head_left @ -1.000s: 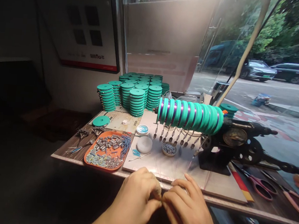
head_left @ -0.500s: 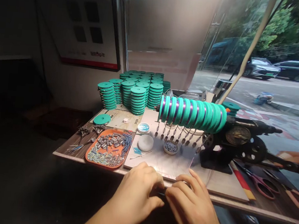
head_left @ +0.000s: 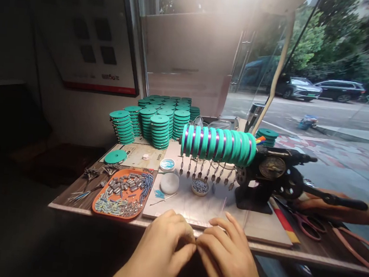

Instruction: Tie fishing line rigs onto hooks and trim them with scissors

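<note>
My left hand and my right hand meet at the table's front edge, fingertips pinched together. Whatever they hold is too small or hidden to make out. Several fingers of the right hand are raised and slightly fanned. A thin purple line shows faintly just above the right fingers. Beyond the hands, a row of green foam spools wound with purple line sits on the shaft of a black hand-cranked winder. Small metal swivels and sinkers hang below the spools. A small bowl of grey beads stands under them.
An orange tray of sinkers and small tubes lies left. A white round dish and a bowl of blue pieces stand nearby. Stacked green spools fill the back. Another person's hand is right, by scissors.
The view has shifted, so the table's things appear further left and slightly lower. My fingertips have come closer together. The other person's hand has moved left, beside the scissors.
</note>
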Demonstrator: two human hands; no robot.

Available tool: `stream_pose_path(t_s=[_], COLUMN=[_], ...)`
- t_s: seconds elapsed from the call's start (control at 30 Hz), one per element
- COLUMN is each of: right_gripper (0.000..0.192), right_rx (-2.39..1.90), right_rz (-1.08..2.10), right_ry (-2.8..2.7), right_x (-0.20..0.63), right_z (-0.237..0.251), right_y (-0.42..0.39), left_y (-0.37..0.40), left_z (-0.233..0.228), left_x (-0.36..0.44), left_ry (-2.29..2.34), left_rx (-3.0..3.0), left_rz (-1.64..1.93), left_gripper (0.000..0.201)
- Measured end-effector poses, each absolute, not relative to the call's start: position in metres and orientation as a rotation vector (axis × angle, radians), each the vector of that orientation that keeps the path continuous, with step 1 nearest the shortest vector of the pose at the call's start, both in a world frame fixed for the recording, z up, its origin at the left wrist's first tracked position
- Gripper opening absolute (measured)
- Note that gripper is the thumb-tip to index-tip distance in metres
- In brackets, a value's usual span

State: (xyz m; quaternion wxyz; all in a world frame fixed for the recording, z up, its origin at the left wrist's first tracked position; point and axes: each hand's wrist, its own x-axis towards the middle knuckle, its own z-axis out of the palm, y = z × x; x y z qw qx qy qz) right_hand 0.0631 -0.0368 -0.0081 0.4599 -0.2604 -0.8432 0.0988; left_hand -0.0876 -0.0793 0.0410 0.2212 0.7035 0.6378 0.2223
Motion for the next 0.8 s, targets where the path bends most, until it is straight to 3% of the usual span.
stream_pose_path(t_s=[0.07,0.3,0.53,0.8], right_gripper=[0.015,0.013,0.013,0.013], right_rx=[-0.625,-0.64,-0.691,-0.702], right_rz=[0.21,0.12,0.019,0.106], right_ry=[-2.124,-2.101,-1.882,-1.826], right_x=[0.067,0.068,0.052,0.049], right_z=[-0.005,-0.017,-0.054,-0.05], right_y=[-0.033,-0.023,-0.013,-0.016], left_y=[-0.079,-0.055,-0.019,-0.025], left_z=[0.041,0.048,0.047,0.049], left_x=[-0.088,-0.084,-0.057,-0.065], left_ry=[1.757,1.744,1.835,1.857], left_rx=[1.93,1.714,1.804,1.77], left_rz=[0.616,1.049,0.83,0.84], left_gripper=[0.002,0.035,0.048,0.046])
